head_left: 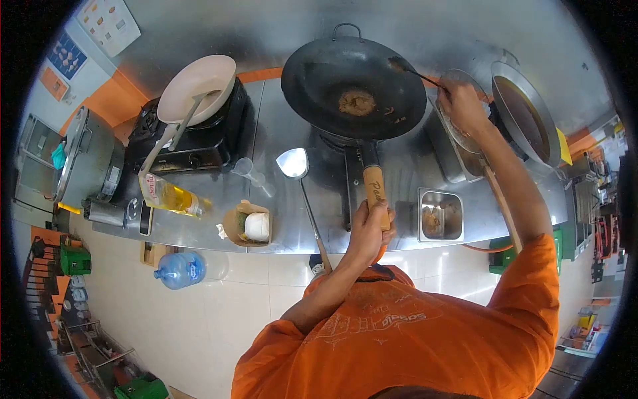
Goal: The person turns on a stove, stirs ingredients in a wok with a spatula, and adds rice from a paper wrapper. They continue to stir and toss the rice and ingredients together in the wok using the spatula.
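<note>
The steel counter [289, 219] held a wok [352, 73] at twelve o'clock; left hand [372, 227] gripped its handle [373, 188], right hand [463, 106] pinched a utensil [423, 76].

Bright, fairly even light fills the view, and the bare left hand [373, 228] and bare right hand [463, 105] both show clearly. Left of the left hand, the shiny steel spatula head [293, 163] glares white; below the right hand, the glossy pale tiled floor [458, 282] carries bright streaks. Beyond both hands, the grey steel wall [252, 33] gives soft, hazy reflections. Around them, the long grey steel counter [286, 216] bows with wide-angle distortion, and black vignetting rounds the corners.
</note>
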A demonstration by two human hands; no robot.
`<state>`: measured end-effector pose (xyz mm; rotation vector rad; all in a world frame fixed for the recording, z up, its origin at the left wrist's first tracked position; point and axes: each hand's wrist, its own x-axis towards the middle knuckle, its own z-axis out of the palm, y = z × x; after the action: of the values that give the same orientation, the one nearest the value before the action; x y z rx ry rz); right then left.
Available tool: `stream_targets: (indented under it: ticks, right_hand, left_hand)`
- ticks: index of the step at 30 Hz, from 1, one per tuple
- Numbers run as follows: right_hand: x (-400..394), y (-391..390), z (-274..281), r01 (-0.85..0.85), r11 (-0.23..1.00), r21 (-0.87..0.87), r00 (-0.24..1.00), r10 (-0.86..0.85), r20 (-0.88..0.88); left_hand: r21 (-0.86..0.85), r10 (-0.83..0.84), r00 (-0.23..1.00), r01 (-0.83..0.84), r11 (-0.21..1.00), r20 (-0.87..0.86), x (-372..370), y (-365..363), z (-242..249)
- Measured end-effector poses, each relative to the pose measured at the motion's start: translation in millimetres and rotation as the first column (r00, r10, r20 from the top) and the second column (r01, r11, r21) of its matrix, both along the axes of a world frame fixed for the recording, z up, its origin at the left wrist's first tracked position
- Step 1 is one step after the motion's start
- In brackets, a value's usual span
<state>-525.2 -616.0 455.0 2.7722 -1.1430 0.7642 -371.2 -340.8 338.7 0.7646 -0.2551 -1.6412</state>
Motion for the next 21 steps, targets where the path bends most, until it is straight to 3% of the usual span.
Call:
stream_targets:
  ticks: [5,6,7,8,10,14,17,19,20,21]
  right_hand:
    - [-8.4,-5.5,-44.0,-0.112,0.986,-0.120,0.991,0.121,0.063]
    - [-17.6,-8.0,-60.2,-0.015,1.000,-0.008,0.980,0.013,-0.196]
    - [-21.6,-4.7,-66.2,0.110,0.991,0.077,0.891,-0.064,-0.450]
    - [-25.0,-3.6,-69.8,0.113,0.990,0.080,0.892,-0.065,-0.448]
    - [-21.7,-3.9,-65.6,0.091,0.995,0.048,0.946,-0.071,-0.315]
    - [-23.2,0.3,-74.0,0.081,0.997,0.018,0.928,-0.069,-0.366]
    - [-22.0,10.0,-69.3,0.114,0.993,0.013,0.962,-0.107,-0.249]
    - [-27.9,29.6,-60.3,0.088,0.996,-0.028,0.995,-0.089,-0.051]
    - [-33.7,39.4,-59.9,0.101,0.995,-0.024,0.994,-0.102,-0.044]
    - [-40.6,52.4,-60.9,0.142,0.988,0.057,0.971,-0.151,0.186]
  left_hand:
    - [0.007,-0.003,1.000,0.003,1.000,0.005,-0.3,-0.4,1.4]
    - [0.012,-0.002,1.000,0.001,1.000,0.015,-1.1,-0.5,1.3]
    - [0.021,-0.002,1.000,0.001,1.000,0.025,-1.8,0.5,1.0]
    - [0.024,-0.005,1.000,0.004,1.000,0.028,-1.3,1.9,-0.6]
    - [0.032,-0.021,0.999,0.020,0.999,0.025,-0.5,-0.6,-2.5]
    - [0.047,-0.013,0.999,0.011,0.999,0.042,-1.1,1.8,5.4]
    - [0.056,-0.002,1.000,0.001,0.998,0.012,-1.4,1.8,6.0]
    - [0.045,-0.006,0.998,0.003,0.999,0.058,-1.1,2.5,5.4]
    - [0.048,-0.019,0.998,0.016,0.999,0.066,-0.8,3.3,3.9]
    - [0.029,-0.006,1.000,0.005,1.000,0.028,-0.7,4.4,1.5]
